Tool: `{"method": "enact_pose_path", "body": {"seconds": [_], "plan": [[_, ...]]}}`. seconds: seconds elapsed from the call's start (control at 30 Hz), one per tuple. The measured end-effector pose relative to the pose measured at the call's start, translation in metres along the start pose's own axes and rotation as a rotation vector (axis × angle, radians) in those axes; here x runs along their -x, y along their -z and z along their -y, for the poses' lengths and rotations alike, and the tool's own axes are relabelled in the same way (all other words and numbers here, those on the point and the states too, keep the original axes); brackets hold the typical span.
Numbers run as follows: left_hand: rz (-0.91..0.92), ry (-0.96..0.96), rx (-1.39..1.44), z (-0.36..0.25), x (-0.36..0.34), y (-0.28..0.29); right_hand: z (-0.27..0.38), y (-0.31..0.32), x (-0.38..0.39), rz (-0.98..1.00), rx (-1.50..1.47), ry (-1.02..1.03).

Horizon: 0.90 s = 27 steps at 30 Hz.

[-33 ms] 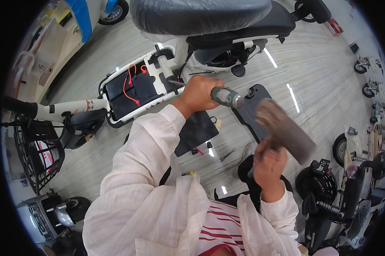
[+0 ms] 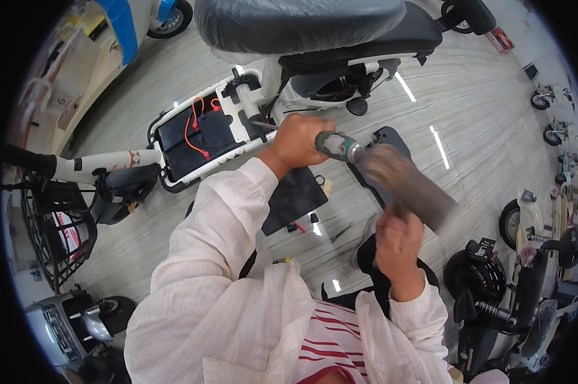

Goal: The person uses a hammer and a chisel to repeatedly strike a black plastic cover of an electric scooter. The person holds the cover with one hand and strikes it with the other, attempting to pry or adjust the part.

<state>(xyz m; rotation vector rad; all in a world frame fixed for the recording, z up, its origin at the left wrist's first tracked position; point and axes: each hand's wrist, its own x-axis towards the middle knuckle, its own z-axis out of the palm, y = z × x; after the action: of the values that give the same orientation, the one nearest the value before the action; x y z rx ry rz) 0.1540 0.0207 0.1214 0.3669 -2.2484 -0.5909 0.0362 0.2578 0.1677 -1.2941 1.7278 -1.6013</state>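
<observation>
In my left hand (image 2: 301, 139) is a screwdriver (image 2: 338, 146) with a worn green handle and a metal end cap. Its thin shaft reaches left to the white crossbar on the scooter's frame (image 2: 253, 96). My right hand (image 2: 397, 246) is closed round the handle of a hammer (image 2: 413, 189), whose broad head is blurred by motion. One face of that head is right by the screwdriver's end cap; I cannot tell if they touch. Below the crossbar, black batteries (image 2: 215, 134) with orange cables (image 2: 188, 128) sit in the scooter's open floor frame.
The plastic-wrapped seat (image 2: 295, 25) overhangs the far side. A dark flat panel (image 2: 295, 201) and a long black cover (image 2: 391, 147) lie on the tiled floor, with a wrench (image 2: 342, 232) nearby. Scooters (image 2: 525, 294) stand along the right; a black basket (image 2: 58, 224) is at left.
My right hand and the hammer have swung left and slightly up, bringing the hammer head against or very near the screwdriver's end cap. My left hand stays in place.
</observation>
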Motion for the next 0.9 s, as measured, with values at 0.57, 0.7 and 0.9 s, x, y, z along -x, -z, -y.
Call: {"method": "enact_pose_path", "body": {"seconds": [0.57, 0.7, 0.9], "plan": [[-0.141, -0.048, -0.05, 0.019, 0.006, 0.047, 0.014, -0.027, -0.019, 0.163, -0.018, 0.003], [-0.413, 0.169, -0.069, -0.01, 0.015, 0.082, -0.007, -0.038, -0.026, 0.137, -0.185, -0.314], [-0.954, 0.261, 0.024, -0.012, 0.015, 0.137, -0.146, -0.074, -0.028, 0.035, -0.457, -1.124]]}}
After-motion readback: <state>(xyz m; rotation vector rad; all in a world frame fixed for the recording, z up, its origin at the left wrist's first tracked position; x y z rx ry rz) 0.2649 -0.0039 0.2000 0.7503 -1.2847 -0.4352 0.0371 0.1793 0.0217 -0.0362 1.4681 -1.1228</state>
